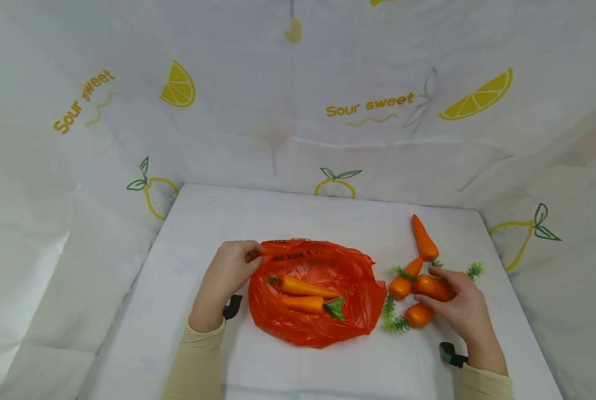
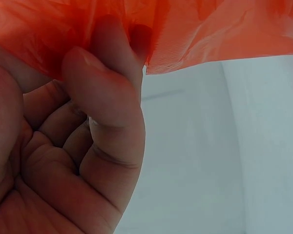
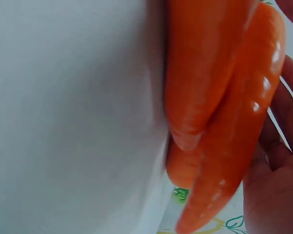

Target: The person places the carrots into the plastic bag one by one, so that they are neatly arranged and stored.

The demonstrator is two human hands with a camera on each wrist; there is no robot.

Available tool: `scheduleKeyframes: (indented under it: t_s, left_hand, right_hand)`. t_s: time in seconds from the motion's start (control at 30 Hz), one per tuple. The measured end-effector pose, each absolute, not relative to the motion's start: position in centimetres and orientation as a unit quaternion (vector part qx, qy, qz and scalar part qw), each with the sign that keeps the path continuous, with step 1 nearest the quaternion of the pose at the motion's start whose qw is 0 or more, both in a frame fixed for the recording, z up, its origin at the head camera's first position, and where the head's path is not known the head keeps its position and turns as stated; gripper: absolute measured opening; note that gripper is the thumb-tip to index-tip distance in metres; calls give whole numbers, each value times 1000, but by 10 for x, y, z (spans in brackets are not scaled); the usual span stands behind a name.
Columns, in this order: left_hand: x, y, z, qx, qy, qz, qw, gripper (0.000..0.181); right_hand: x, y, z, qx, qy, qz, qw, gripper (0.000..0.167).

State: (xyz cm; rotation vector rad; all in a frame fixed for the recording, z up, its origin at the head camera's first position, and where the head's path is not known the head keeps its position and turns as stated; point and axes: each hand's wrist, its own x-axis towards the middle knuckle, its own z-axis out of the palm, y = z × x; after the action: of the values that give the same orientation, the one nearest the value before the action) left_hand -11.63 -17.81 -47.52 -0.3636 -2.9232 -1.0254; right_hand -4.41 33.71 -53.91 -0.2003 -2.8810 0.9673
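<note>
A red plastic bag (image 1: 317,333) lies with its mouth spread, and two carrots (image 1: 305,286) rest inside it. My left hand (image 1: 233,266) pinches the bag's left rim; in the left wrist view the thumb and curled fingers (image 2: 107,97) hold the thin film. To the right, my right hand (image 1: 462,305) is around an orange carrot (image 1: 434,288) in a loose pile, its thumb and forefinger spread on either side. The right wrist view shows a long carrot (image 3: 239,122) in front of the palm, with the fingers (image 3: 290,107) behind; firm contact cannot be made out.
Other carrots lie beside the right hand, including one at the back (image 1: 422,239) and one in front (image 1: 419,315), with green leafy tops (image 1: 394,319). They rest on a white table (image 1: 278,214). White lemon-print sheets (image 1: 258,111) surround the table.
</note>
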Motion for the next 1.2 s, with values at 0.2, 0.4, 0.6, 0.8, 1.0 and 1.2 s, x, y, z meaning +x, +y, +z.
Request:
scheduleKeyframes:
  t_s: [0.2, 0.4, 0.6, 0.8, 1.0, 1.2]
  left_hand:
    - [-116, -177, -475, -119, -937, -327, 16, 7]
    - [-116, -178, -476, -123, -937, -327, 24, 7]
    - [-116, -178, -477, -126, -936, -327, 25, 8]
    - [-116, -179, -477, -126, -937, -326, 25, 7]
    - [-116, -179, -476, -127, -937, -325, 24, 7]
    - [-117, -179, -476, -127, -936, -327, 20, 8]
  right_hand:
    - [-43, 338, -544, -56, -948, 308, 54, 77]
    - [-43, 337, -545, -52, -951, 301, 52, 74]
    - [-44, 336, -543, -60, -953, 293, 42, 68]
    - [-44, 336, -546, -56, -954, 291, 52, 65]
    - [-42, 335, -546, -58, -954, 285, 67, 64]
    - [-40, 331, -539, -58, -954, 279, 87, 63]
